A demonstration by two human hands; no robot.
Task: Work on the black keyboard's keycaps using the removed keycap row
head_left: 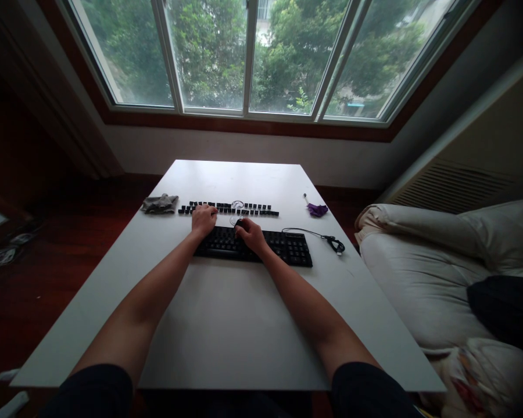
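A black full-size keyboard lies on the white table in front of me. My left hand is at its upper left edge, fingers curled over that side. Over the upper middle of the keyboard, my right hand pinches a small black piece that looks like a keycap; the fingers partly cover it. A thin, pale loop shows just beyond those fingertips. Behind the keyboard, loose black keycaps stand in two rows, with a pale round loop among them.
A grey cloth lies left of the keycaps. To the right are a purple cloth, a small brush-like stick and the keyboard's bundled USB cable. A pale sofa stands beside the table; a window is ahead.
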